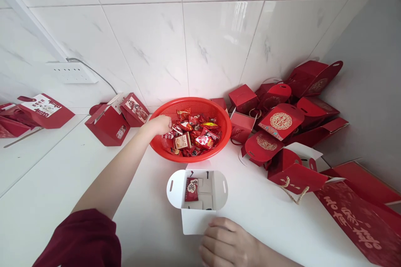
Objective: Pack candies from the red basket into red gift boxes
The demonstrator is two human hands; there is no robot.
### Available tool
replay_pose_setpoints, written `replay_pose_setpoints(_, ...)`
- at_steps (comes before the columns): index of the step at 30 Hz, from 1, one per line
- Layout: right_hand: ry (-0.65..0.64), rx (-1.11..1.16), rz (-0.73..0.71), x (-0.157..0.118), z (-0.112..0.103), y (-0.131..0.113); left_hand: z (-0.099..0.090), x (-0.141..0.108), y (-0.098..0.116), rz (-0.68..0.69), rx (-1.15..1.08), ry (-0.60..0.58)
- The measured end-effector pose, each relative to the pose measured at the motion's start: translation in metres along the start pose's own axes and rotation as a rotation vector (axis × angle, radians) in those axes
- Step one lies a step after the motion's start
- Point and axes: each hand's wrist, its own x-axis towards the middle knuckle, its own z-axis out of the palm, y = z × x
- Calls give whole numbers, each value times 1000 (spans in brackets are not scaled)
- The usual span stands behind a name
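Note:
My left hand reaches over the left rim of a red plastic basket, fingers curled down among the wrapped sweets. Red-and-white packets lie just under its fingertips; whatever it pinches is hidden. In front of the basket stands an open gift box, white inside, its rounded handle flaps spread to both sides. One red packet lies inside it, at the left. At the box's front flap, my right hand has its fingers curled, overlapping the flap's right corner. Its fingertips are out of sight.
Red gift boxes pile up at the right, some with rope handles. A flat red printed piece lies nearer me. More red boxes stand at the left, below a wall socket with a cable. Behind everything rises a tiled wall.

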Motion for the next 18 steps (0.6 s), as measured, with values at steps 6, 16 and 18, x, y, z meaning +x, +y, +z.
replay_pose_setpoints(6,21,42,25,5,-3,0,15,-33,27,108,126,-260)
replay_pose_setpoints(16,2,30,-4,3,-5,2,18,-10,12,102,139,-316)
replay_pose_setpoints(18,2,27,1,4,-5,2,8,-10,6,59,155,-185)
